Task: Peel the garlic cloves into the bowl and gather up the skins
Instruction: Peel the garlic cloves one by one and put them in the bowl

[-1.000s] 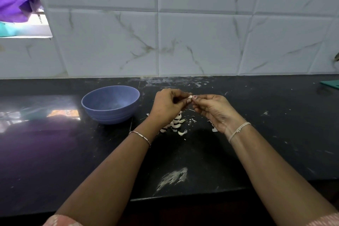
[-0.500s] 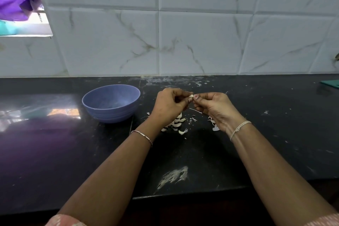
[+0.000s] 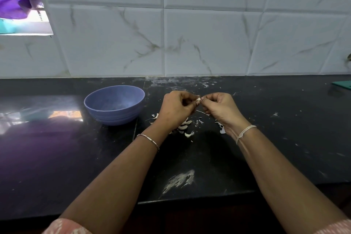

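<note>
**Mid-peel: one clove held between both hands**

Nearest, a pale smear marks the black countertop. Beyond it, a small heap of garlic cloves lies on the counter under the hands, with loose skins scattered just beside it to the right.

Above the heap, the left hand and right hand meet fingertip to fingertip. Both have their fingers curled in and pinch one garlic clove between them. This looks like the peeling step, with skin being picked off the clove.

The blue bowl stands to the left of the hands, near the tiled wall; no peeled clove shows inside it.

Next, the skin likely has to come fully free. Then the bare clove goes left into the bowl, and the skins are left for gathering.
</note>
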